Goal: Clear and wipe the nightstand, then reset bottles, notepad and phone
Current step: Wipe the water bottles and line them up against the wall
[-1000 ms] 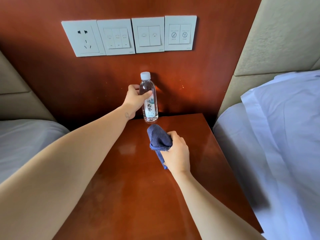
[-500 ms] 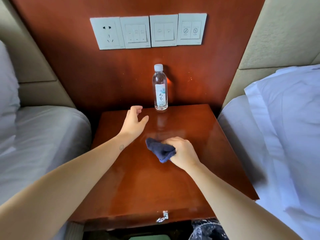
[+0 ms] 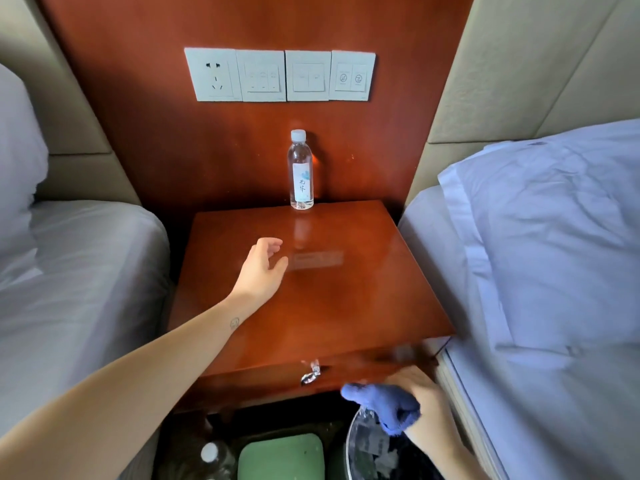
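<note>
Nightstand (image 3: 346,306) bearing one bottle (image 3: 301,171), left hand (image 3: 263,268) relaxed, right hand (image 3: 427,410) gripping one cloth (image 3: 384,403)

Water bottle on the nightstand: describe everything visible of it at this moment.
The water bottle is small, clear plastic, with a white cap on and a pale label bearing a blue motif and dark characters. It stands upright at the back edge of the nightstand, near the middle, close before the wooden wall panel; contact with the panel cannot be told. The glossy top reflects it. The left hand is apart from it.
</note>
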